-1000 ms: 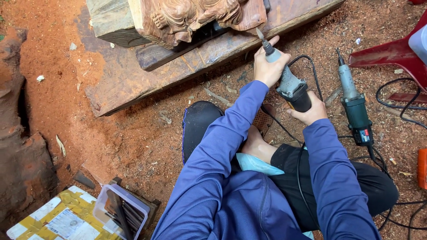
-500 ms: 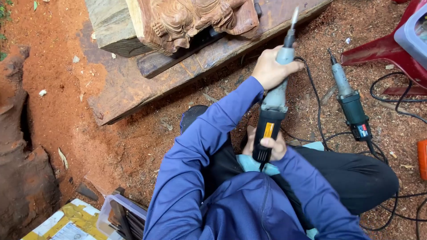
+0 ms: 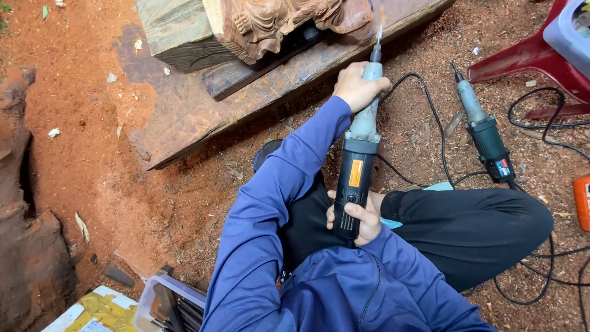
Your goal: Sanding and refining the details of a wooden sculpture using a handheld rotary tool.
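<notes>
We sit on ground covered with red-brown sawdust (image 3: 92,141), outdoors. In the centre of the frame our left hand (image 3: 356,88) is closed around the grey neck of the long black and grey die grinder (image 3: 356,166), and our right hand (image 3: 356,218) grips its black rear end. Its tip points to the carved reddish wood block (image 3: 289,21) on the weathered plank (image 3: 203,110) at the top. A second green grinder (image 3: 485,138) lies at the right.

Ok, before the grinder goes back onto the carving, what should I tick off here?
1. Left hand grips the grey neck of the black-bodied die grinder: ok.
2. Right hand wraps the rear body: ok.
3. Bit tip clear of the reddish carved wooden figure: ok.
4. Black power cord clear of the bit: ok.
5. Second green grinder lying apart on the sawdust: ok.
6. Bit spinning: cannot tell.
</notes>
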